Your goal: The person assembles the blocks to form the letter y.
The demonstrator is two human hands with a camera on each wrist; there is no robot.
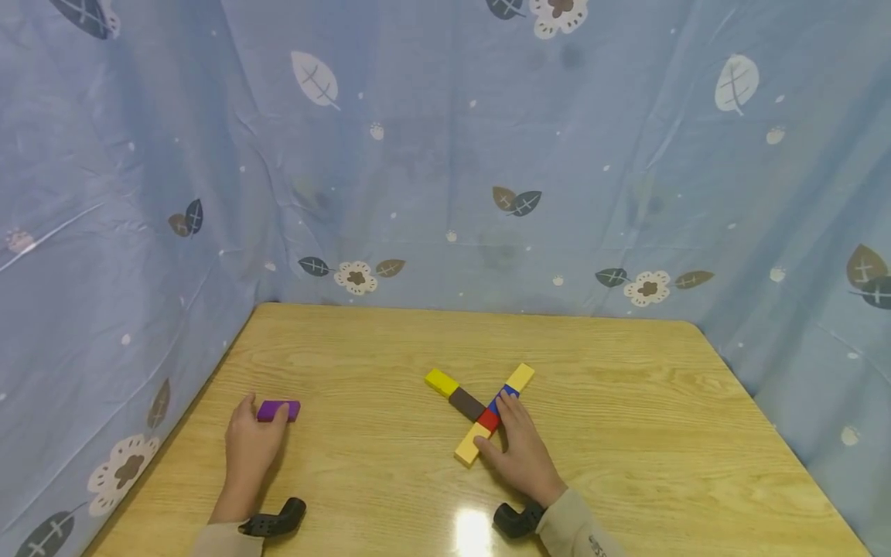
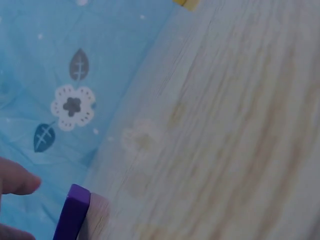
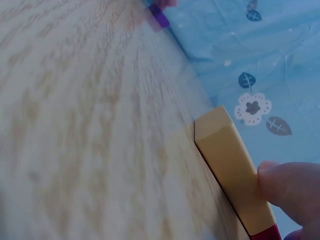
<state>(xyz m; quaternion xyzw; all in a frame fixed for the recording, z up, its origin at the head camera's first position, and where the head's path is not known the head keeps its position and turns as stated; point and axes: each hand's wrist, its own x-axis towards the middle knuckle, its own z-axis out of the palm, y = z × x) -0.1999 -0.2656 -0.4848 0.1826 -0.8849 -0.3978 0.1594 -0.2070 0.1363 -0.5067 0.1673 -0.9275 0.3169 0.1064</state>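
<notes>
On the left of the table a purple block point(image 1: 278, 411) lies flat. My left hand point(image 1: 252, 442) is over its near side, thumb and fingers spread apart around it. In the left wrist view a fingertip point(image 2: 29, 183) shows a gap from the purple block point(image 2: 73, 214). My right hand point(image 1: 524, 456) rests on a slanting row of blocks. Its fingers touch the blue block point(image 1: 496, 404), and its thumb touches the near pale-yellow block point(image 1: 468, 447). Between these two sits a red block point(image 1: 489, 420); another pale-yellow block point(image 1: 520, 377) forms the far end.
A dark brown block point(image 1: 466, 404) and a bright yellow block point(image 1: 442, 382) branch from the row toward the far left. The wooden table point(image 1: 362, 480) is enclosed by a blue patterned curtain point(image 1: 431, 155). Black wrist devices point(image 1: 278, 520) are worn on both wrists.
</notes>
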